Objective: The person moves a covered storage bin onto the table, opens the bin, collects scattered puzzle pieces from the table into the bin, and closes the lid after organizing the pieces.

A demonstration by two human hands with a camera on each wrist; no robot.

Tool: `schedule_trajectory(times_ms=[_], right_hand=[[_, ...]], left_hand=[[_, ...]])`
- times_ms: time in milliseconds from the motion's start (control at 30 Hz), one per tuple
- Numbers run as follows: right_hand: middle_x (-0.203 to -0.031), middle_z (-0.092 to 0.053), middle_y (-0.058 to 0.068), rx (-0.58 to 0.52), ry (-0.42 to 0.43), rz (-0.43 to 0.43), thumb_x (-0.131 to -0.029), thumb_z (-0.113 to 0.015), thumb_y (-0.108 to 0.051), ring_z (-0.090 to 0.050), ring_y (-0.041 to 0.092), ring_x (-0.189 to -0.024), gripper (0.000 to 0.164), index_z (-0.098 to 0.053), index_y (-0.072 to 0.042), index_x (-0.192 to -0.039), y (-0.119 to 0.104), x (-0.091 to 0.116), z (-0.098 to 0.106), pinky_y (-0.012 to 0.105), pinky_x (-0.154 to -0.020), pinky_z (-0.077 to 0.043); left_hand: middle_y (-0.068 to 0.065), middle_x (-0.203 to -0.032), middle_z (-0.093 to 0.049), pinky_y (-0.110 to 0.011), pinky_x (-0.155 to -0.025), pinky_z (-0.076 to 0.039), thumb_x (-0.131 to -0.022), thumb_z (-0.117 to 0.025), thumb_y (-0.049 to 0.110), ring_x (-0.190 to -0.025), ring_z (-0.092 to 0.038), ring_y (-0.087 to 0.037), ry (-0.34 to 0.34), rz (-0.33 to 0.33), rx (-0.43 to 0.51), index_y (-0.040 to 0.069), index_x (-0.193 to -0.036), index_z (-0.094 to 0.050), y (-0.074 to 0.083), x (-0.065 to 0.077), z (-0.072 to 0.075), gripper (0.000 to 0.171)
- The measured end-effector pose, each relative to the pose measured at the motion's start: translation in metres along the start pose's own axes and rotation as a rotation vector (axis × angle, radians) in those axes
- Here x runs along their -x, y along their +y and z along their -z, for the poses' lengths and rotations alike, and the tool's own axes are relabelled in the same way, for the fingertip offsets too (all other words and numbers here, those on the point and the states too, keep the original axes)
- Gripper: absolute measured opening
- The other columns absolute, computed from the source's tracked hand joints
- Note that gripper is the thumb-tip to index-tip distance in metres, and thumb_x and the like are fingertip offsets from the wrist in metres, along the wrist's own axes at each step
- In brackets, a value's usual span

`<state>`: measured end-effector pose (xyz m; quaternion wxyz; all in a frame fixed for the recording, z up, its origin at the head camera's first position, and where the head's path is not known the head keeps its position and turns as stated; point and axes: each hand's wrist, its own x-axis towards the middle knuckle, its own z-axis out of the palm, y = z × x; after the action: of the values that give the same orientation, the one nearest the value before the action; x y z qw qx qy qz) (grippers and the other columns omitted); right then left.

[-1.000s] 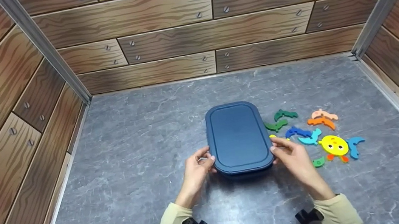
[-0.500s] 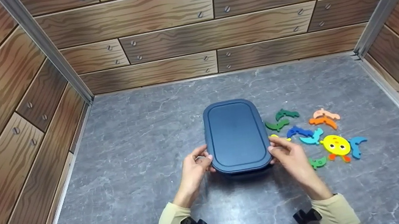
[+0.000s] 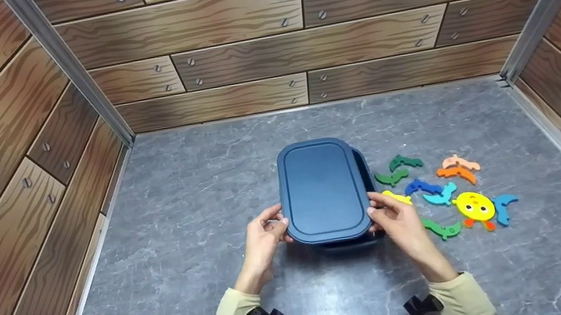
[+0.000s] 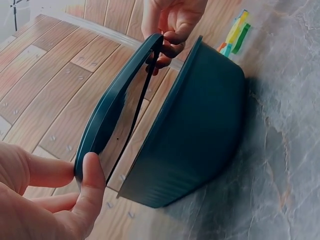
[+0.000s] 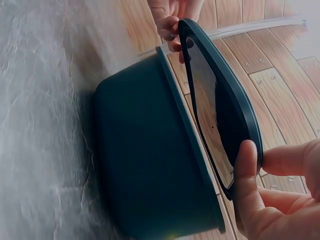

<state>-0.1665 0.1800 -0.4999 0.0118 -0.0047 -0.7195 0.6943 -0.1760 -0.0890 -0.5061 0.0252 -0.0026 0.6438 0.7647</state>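
Observation:
A dark blue lid (image 3: 324, 189) is raised off a deep rectangular container (image 4: 195, 125) of the same colour, with a gap between them in both wrist views. My left hand (image 3: 262, 237) pinches the lid's near left edge between thumb and fingers. On the opposite edge, my right hand (image 3: 399, 223) pinches it the same way. The lid sits shifted left, so a strip of the container's right rim (image 3: 366, 168) shows in the head view. The lid hides most of the container's inside.
Right of the container lie several coloured wavy toy pieces, among them a dark green piece (image 3: 405, 162), an orange piece (image 3: 456, 174) and a yellow chick-faced piece (image 3: 475, 207). Wood-print walls (image 3: 236, 61) enclose the grey marbled tabletop (image 3: 183, 191) at the back and sides.
Both hands have lifted the lid off the container and moved it left. The container's right rim now shows beside it. The toy pieces have stayed in place.

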Motion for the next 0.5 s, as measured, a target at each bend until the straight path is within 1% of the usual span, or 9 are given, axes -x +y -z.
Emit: schedule_trajectory(times_ms=[200,500], right_hand=[[-0.113,-0.054,0.023,0.003,-0.024,0.008,-0.095,-0.057,0.005,-0.061,0.013,-0.076,0.041,-0.051,0.011,-0.136,-0.002,-0.001,-0.010,0.027,-0.066,-0.056],[-0.114,-0.054,0.025,-0.039,-0.052,0.028,-0.094,-0.058,0.007,-0.062,0.015,-0.078,0.043,-0.050,0.012,-0.136,-0.002,-0.001,-0.022,0.028,-0.068,-0.056]], left_hand=[[-0.015,-0.097,-0.055,-0.025,-0.060,-0.054,-0.093,-0.055,-0.006,-0.067,-0.058,-0.013,0.028,-0.006,-0.017,-0.018,-0.134,-0.047,0.003,0.000,0.009,0.044],[-0.016,-0.100,-0.054,-0.026,-0.061,-0.054,-0.093,-0.055,-0.006,-0.069,-0.057,-0.014,0.053,-0.003,-0.014,-0.017,-0.134,-0.048,0.005,0.001,0.021,0.043]])
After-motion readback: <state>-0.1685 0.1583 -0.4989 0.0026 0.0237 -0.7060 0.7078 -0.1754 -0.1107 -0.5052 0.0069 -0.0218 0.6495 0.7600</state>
